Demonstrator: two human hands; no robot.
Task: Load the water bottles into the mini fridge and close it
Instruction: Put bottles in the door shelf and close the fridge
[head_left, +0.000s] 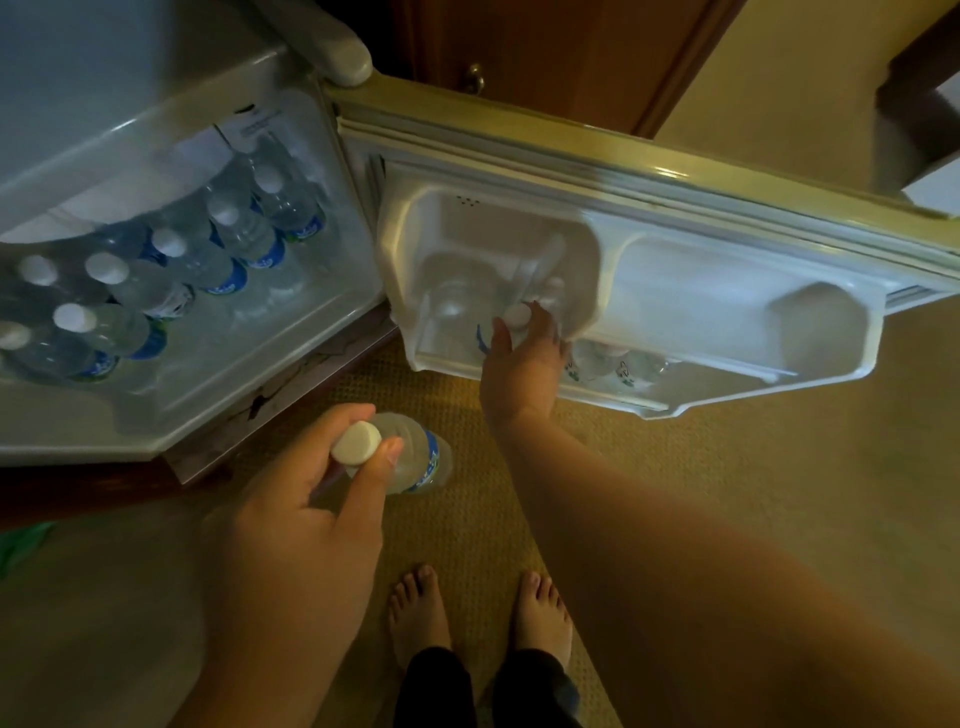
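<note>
Mini fridge (291, 130), door open: capped water bottles (197, 270) in rows on its floor, up and left of the left grip. Left hand (306, 499): grip clenched on a bottle (415, 460) at the neck, above carpet. Right hand (524, 358): grip grasping a second bottle (519, 317) by the cap, inside the door shelf (649, 402); further bottles just right of it.

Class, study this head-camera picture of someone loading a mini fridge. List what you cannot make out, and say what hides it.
1. Head view: the bottle in the door shelf under the right hand; fingers cover all but its cap.
2. Labels on the bottles in the fridge: too small and blurred to read.
3. Fridge's left side: cut off by the picture's edge.
4. Bottle in the left hand: palm hides its neck.
</note>
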